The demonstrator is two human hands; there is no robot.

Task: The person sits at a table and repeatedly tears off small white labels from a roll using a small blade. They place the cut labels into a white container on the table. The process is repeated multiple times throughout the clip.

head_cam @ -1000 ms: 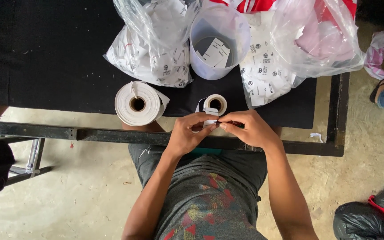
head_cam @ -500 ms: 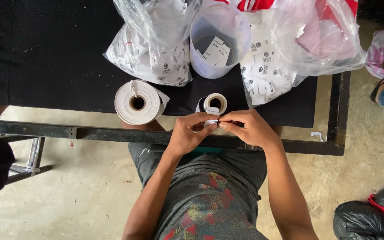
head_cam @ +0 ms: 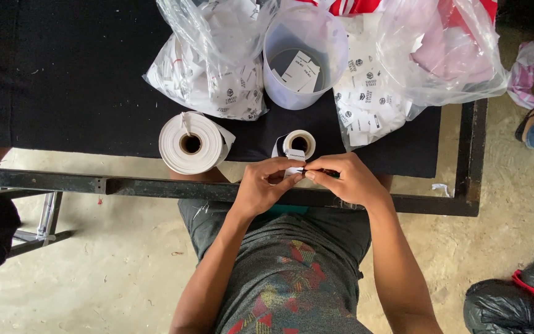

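Label strip [head_cam: 294, 168] at table [head_cam: 81, 93] front edge, pinched between left hand [head_cam: 266, 187] and right hand [head_cam: 346, 179], both grips closed on it, small roll [head_cam: 299, 144] touching at 12 o'clock, big white roll [head_cam: 191, 143] at 10 o'clock, clear tub [head_cam: 304, 59] farther at 12 o'clock.

Two paper rolls [head_cam: 191, 143], one plastic tub [head_cam: 305, 55], three clear bags [head_cam: 211, 74].

fingers [head_cam: 292, 179] hide most of the small white label [head_cam: 294, 171]; its print is too small to tell.
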